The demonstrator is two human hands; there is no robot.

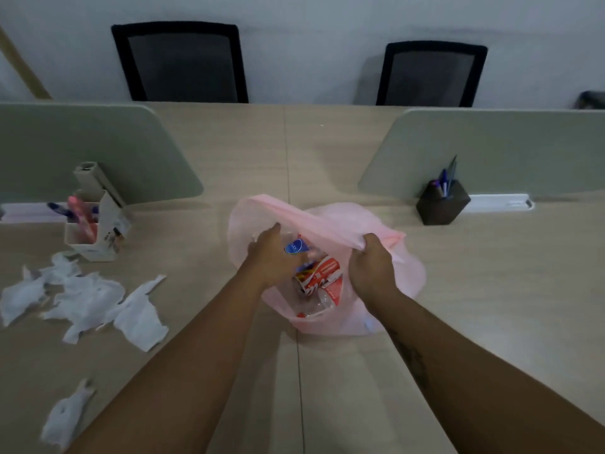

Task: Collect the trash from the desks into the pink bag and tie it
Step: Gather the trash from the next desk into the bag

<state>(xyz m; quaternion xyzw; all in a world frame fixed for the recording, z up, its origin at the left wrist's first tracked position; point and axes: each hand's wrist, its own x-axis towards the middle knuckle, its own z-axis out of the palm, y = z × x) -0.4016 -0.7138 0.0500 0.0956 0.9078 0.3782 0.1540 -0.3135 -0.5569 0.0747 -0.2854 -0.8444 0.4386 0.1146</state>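
The pink bag [330, 221] lies open on the desk in the middle of the view. Inside it I see a red-and-white wrapper [322, 278] and clear plastic. My left hand [270, 257] is over the bag's mouth, its fingers around a clear bottle with a blue label [294, 246]. My right hand [371, 263] grips the bag's rim and holds it up. Crumpled white tissues [88, 301] are scattered on the desk to the left, with one more piece [67, 416] near the front left edge.
A white pen holder [93, 229] with pens stands at the left by a grey divider [98, 149]. A dark pen cup [442, 204] stands at the right by another divider [510, 152]. Two black chairs [183, 60] stand behind the desk.
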